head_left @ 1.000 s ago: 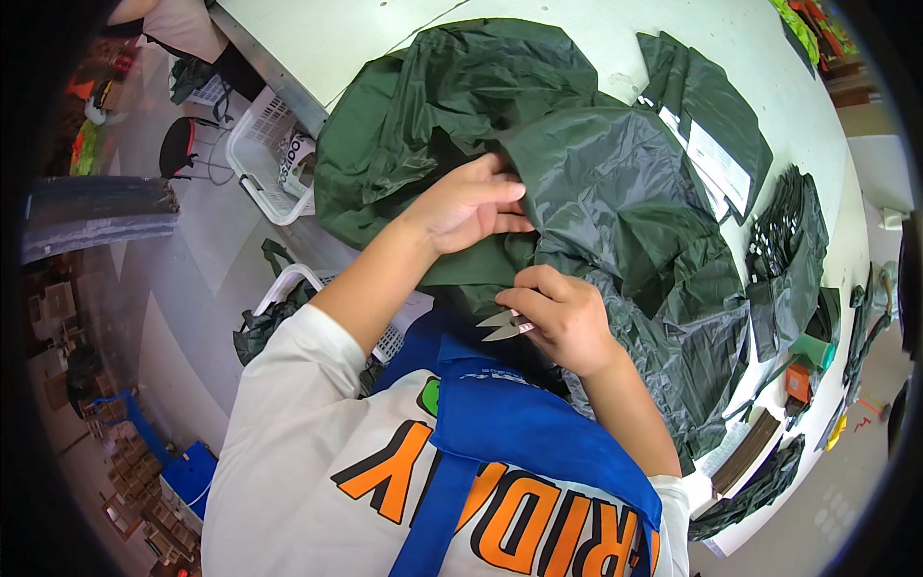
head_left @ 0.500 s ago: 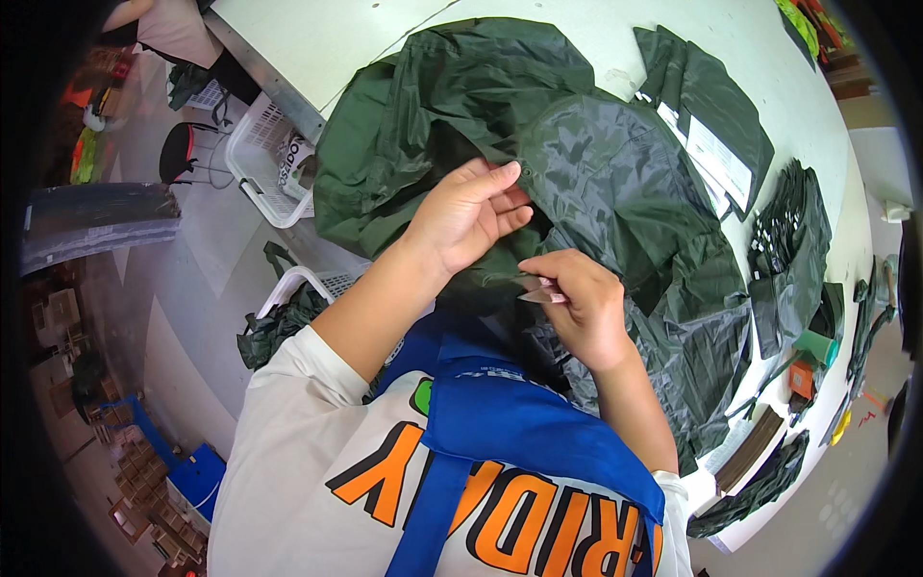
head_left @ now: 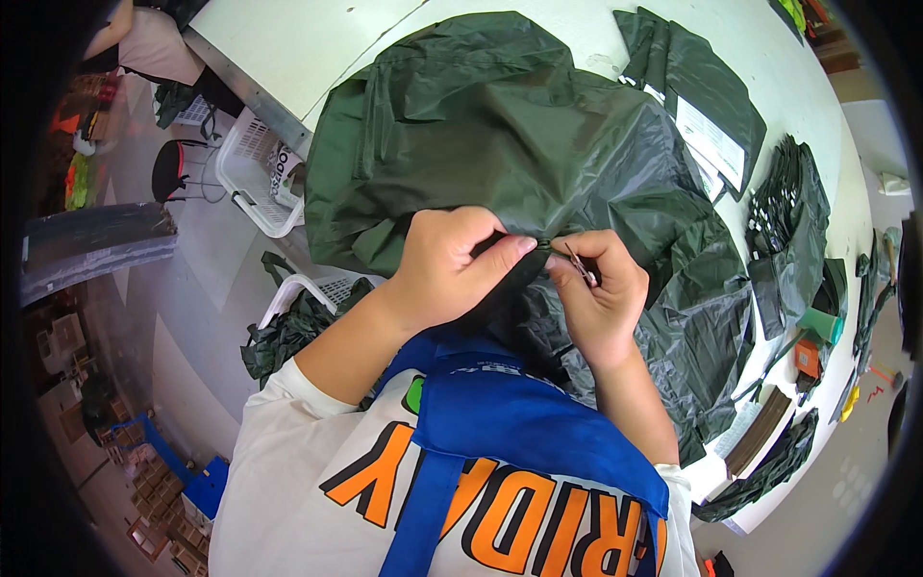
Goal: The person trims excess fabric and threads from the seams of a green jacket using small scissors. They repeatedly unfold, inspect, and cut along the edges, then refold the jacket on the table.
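A large dark green garment of shiny thin fabric (head_left: 481, 144) lies bunched over the table in front of me. My left hand (head_left: 447, 264) is closed, its thumb and fingers pinching a gathered edge of the garment. Right beside it, my right hand (head_left: 608, 293) holds a small pair of thread snips (head_left: 583, 271) against its palm. The thumb and forefinger of that hand also meet the same pinched edge, so both hands' fingertips nearly touch. Most of the snips is hidden by the fingers.
Folded dark green pieces with a white printed sheet (head_left: 710, 139) lie at the far right of the white table (head_left: 288, 48). Nearby are a stack of dark pieces (head_left: 788, 231) and a green tape roll (head_left: 822, 325). White baskets (head_left: 258, 207) stand left; a person (head_left: 159, 48) is far left.
My left hand has turned over and gripped the garment's edge. My right hand has risen to meet it, the snips now tucked in the palm. The fabric has spread flatter beyond my hands.
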{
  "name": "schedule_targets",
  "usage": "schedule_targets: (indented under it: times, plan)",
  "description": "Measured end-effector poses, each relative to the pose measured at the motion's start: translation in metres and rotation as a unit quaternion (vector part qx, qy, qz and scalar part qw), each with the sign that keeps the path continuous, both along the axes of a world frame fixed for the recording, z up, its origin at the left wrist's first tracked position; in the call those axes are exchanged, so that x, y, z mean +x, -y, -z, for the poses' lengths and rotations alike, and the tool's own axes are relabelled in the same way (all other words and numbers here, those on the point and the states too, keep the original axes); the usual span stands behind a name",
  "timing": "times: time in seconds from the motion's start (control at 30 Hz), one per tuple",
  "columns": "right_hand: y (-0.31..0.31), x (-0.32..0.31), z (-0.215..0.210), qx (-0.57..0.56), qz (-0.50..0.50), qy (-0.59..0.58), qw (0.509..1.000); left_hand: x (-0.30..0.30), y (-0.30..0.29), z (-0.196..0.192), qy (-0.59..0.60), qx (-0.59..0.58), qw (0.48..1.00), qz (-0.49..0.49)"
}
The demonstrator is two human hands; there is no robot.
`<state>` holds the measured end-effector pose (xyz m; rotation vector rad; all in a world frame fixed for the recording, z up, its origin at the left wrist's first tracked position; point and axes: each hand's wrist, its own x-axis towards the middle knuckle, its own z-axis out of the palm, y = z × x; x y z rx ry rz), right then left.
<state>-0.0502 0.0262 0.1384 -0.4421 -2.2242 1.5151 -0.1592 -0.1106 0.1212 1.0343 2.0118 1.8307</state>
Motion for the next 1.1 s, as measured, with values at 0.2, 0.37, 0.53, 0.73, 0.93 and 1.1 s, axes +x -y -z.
schedule_targets:
  times: [0.2, 0.37, 0.53, 0.73, 0.93, 1.1]
  plan:
    - [0.0, 0.007, -0.001, -0.082, 0.006, 0.057, 0.995, -0.002, 0.001, -0.015, -0.073, -0.017, 0.996, 0.047]
    - [-0.008, 0.021, 0.017, -0.113, 0.025, 0.099, 0.988, 0.013, 0.016, 0.018, 0.053, -0.07, 0.988, 0.124]
    - [-0.058, 0.082, 0.043, -0.08, 0.062, 0.146, 0.984, -0.022, 0.061, 0.055, 0.449, -0.037, 0.892, 0.037]
    - [-0.086, 0.165, 0.086, -0.225, 0.206, 0.167, 0.937, -0.127, 0.071, 0.114, 0.218, -0.092, 0.926, -0.293]
    - [-0.104, 0.202, 0.114, -0.282, 0.252, 0.177, 0.909, -0.166, -0.001, 0.124, -0.284, -0.434, 0.848, -0.108]
    - [-0.114, 0.189, 0.081, -0.19, 0.361, 0.117, 0.906, -0.134, -0.055, 0.126, -0.345, -0.151, 0.925, -0.049]
